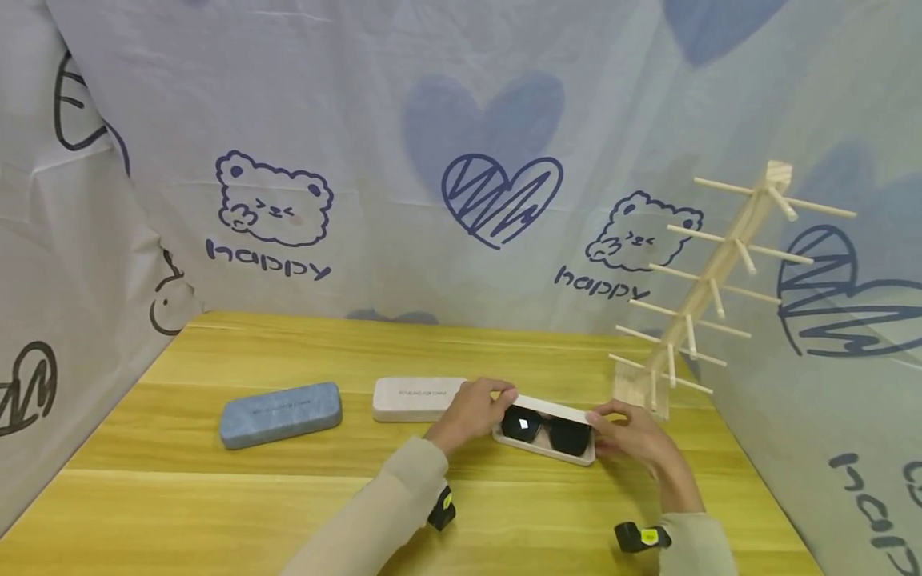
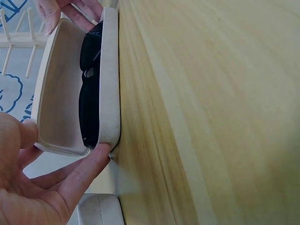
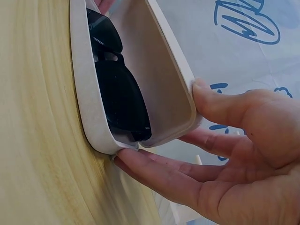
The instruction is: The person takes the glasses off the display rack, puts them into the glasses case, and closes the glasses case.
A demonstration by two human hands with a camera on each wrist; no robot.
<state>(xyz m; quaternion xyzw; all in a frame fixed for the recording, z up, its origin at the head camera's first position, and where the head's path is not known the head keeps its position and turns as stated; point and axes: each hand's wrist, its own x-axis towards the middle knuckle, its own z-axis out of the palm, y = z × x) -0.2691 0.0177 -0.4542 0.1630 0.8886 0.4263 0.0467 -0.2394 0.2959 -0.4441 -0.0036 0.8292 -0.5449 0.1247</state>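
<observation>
A white glasses case [image 1: 542, 455] stands with its lid raised on the table, dark sunglasses [image 1: 569, 437] lying inside. My left hand [image 1: 471, 412] grips its left end. In the left wrist view, that thumb is on the lid edge and a fingertip touches the base corner [image 2: 109, 126]. At the other end my right hand [image 1: 637, 436] holds the case. The right wrist view shows its thumb against the lid [image 3: 180, 61] and its fingers by the base corner, around the hinge end. The lenses face toward me, and the lid's lining is bare.
A second white case [image 1: 410, 400], closed, lies just left of my left hand, partly behind it. Farther left is a closed blue case [image 1: 281, 416]. A wooden rack with pegs [image 1: 702, 300] rises behind my right hand. Printed cloth [image 1: 389, 120] hangs behind the wooden table [image 1: 180, 496].
</observation>
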